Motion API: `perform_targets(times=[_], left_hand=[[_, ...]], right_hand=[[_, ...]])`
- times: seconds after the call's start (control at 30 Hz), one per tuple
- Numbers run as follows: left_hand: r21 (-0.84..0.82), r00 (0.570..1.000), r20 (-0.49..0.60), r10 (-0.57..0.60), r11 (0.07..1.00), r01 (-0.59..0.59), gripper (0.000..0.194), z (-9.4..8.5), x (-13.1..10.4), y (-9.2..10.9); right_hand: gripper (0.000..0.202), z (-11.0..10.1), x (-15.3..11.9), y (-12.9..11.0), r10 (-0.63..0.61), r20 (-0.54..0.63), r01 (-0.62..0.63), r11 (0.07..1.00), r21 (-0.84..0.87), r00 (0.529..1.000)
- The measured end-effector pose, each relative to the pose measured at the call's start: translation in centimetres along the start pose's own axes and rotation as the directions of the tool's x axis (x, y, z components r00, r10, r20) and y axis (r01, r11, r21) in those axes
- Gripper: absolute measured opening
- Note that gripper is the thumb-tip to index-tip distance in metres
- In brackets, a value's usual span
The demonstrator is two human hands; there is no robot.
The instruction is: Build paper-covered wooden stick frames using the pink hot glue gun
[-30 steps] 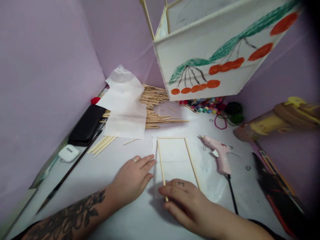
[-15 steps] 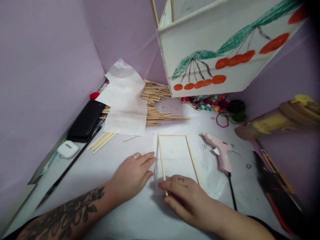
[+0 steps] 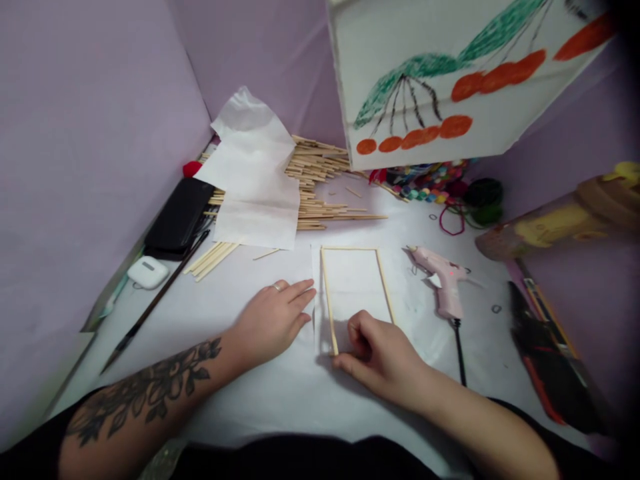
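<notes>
A rectangular frame of thin wooden sticks (image 3: 326, 287) lies on a sheet of white paper (image 3: 353, 270) in the middle of the table. My left hand (image 3: 277, 317) rests flat to the left of it, fingers stretched out, fingertips at the paper's left edge, holding nothing. My right hand (image 3: 383, 353) is at the frame's near end, its fingers curled and the thumb touching or close to the near left corner. The near side of the frame is hidden by this hand. A pink glue gun (image 3: 443, 280) lies on its side to the right.
Behind are piled wooden sticks (image 3: 320, 167) under crumpled white paper (image 3: 255, 173). A black wallet (image 3: 180, 217), white earbud case (image 3: 149, 272) and long brush (image 3: 155, 303) lie left. A painted panel (image 3: 425, 87) hangs over beads at the back; a bottle (image 3: 550, 223) and dark tools (image 3: 545, 360) are right.
My right hand's fingers have lifted off the left stick and curled in, the thumb staying near the corner. The view has tilted down, so things on the table appear higher.
</notes>
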State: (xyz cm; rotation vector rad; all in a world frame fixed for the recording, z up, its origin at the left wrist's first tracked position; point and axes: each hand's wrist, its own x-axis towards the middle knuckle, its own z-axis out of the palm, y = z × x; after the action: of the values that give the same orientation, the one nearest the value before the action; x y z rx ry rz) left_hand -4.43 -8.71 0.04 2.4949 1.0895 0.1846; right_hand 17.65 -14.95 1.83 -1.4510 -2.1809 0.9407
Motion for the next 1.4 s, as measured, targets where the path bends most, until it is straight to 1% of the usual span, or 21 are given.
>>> perform_targets(times=[0.1,0.27,0.3,0.37,0.4,0.47,0.5,0.6,0.67,0.7,0.77,0.83,0.9,0.97,1.03,1.2,1.27,1.4], left_hand=[[0.004,1.000,0.008,-0.002,1.000,0.002,0.040,0.0,0.0,0.0],[-0.032,1.000,0.003,-0.014,0.999,0.014,0.040,0.1,0.0,-0.1],[-0.038,1.000,-0.005,-0.019,0.999,0.019,0.039,0.2,-0.1,-0.1],[-0.072,0.998,-0.059,-0.015,0.997,0.011,0.038,0.2,-0.2,-0.1],[-0.096,0.996,-0.094,0.000,0.995,-0.009,0.037,0.2,-0.3,-0.1],[-0.121,0.988,-0.140,0.068,0.989,-0.085,0.031,0.2,-0.5,0.1],[-0.115,0.984,-0.138,0.115,0.985,-0.131,0.029,0.1,-0.6,0.2],[-0.059,0.971,-0.076,0.227,0.971,-0.232,0.025,0.1,-0.8,0.4],[-0.055,0.964,-0.043,0.263,0.963,-0.265,0.024,0.1,-0.8,0.5],[-0.069,0.961,-0.033,0.275,0.959,-0.276,0.024,0.1,-0.8,0.5],[-0.117,0.957,-0.020,0.288,0.950,-0.288,0.024,0.1,-0.8,0.5],[-0.151,0.955,-0.001,0.296,0.944,-0.293,0.023,0.0,-0.7,0.6],[-0.144,0.952,0.023,0.305,0.944,-0.298,0.023,-0.1,-0.6,0.7],[-0.108,0.946,0.029,0.322,0.942,-0.317,0.022,-0.2,-0.5,0.7],[-0.055,0.936,0.013,0.352,0.935,-0.351,0.021,-0.1,-0.5,0.7],[0.053,0.901,-0.092,0.424,0.906,-0.421,0.017,0.3,-0.7,0.5],[0.061,0.893,-0.123,0.433,0.901,-0.428,0.016,0.4,-0.7,0.4],[0.059,0.894,-0.131,0.428,0.904,-0.424,0.014,0.2,-0.6,0.4]], right_hand=[[0.033,0.1,0.1,-0.1,0.026,0.020,-0.024,0.996,-0.089,0.999],[0.030,0.6,0.1,0.0,0.057,0.047,-0.044,0.970,-0.241,0.997],[0.030,0.7,0.2,0.0,0.058,0.047,-0.044,0.962,-0.270,0.997],[0.030,0.9,0.2,0.1,0.060,0.046,-0.042,0.945,-0.323,0.997],[0.030,1.0,0.2,0.2,0.060,0.047,-0.040,0.938,-0.344,0.997],[0.031,0.9,0.3,0.1,0.068,0.060,-0.042,0.930,-0.365,0.996],[0.032,0.8,0.3,0.0,0.074,0.071,-0.043,0.929,-0.368,0.995],[0.034,0.0,0.3,-0.3,0.065,0.096,-0.027,0.935,-0.354,0.993],[0.028,-0.5,0.0,-0.5,0.006,0.105,0.027,0.950,-0.311,0.995],[0.021,-0.7,-0.2,-0.5,-0.046,0.099,0.072,0.959,-0.276,0.994],[0.007,-0.6,-0.7,-0.2,-0.176,0.048,0.182,0.964,-0.194,0.983],[0.014,0.0,-1.3,0.4,-0.292,-0.031,0.284,0.947,-0.151,0.956],[0.020,0.7,-1.9,1.1,-0.368,-0.080,0.352,0.921,-0.166,0.926],[0.024,1.2,-2.2,1.5,-0.415,-0.087,0.390,0.896,-0.213,0.906],[0.026,1.4,-2.2,1.7,-0.451,-0.087,0.419,0.873,-0.251,0.888],[0.027,1.5,-1.9,1.7,-0.539,-0.128,0.491,0.825,-0.281,0.832],[0.028,1.6,-1.8,1.7,-0.548,-0.140,0.498,0.821,-0.280,0.825],[0.030,1.7,-1.7,1.8,-0.542,-0.143,0.493,0.826,-0.274,0.828]])
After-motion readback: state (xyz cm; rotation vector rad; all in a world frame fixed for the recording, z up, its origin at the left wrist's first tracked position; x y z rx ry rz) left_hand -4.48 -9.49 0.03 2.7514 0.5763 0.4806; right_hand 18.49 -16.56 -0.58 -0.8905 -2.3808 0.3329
